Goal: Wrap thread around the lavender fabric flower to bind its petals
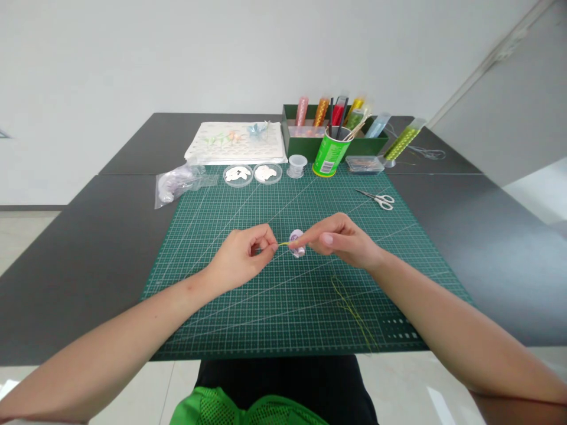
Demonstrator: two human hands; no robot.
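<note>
My left hand (248, 252) pinches one end of a short yellow-green thread (283, 243) between thumb and fingertips. The thread runs to the right, just above the mat. My right hand (339, 239) has its index finger stretched out, its tip at the thread's other end; the thumb stands apart from it and the other fingers are curled. Behind that fingertip lies a small white and purple piece (297, 252), partly covered by the finger. Nearer my body, a loose bundle of yellow-green threads (353, 310) rests on the green cutting mat (266, 319).
Small white-handled scissors (383, 202) lie at right. Along the back are a plastic bag (175, 184), two dishes of white pieces (238, 175), a clear spool (296, 166), a green can (328, 154), a dark green box (297, 147) with tubes, and white sheets (239, 154).
</note>
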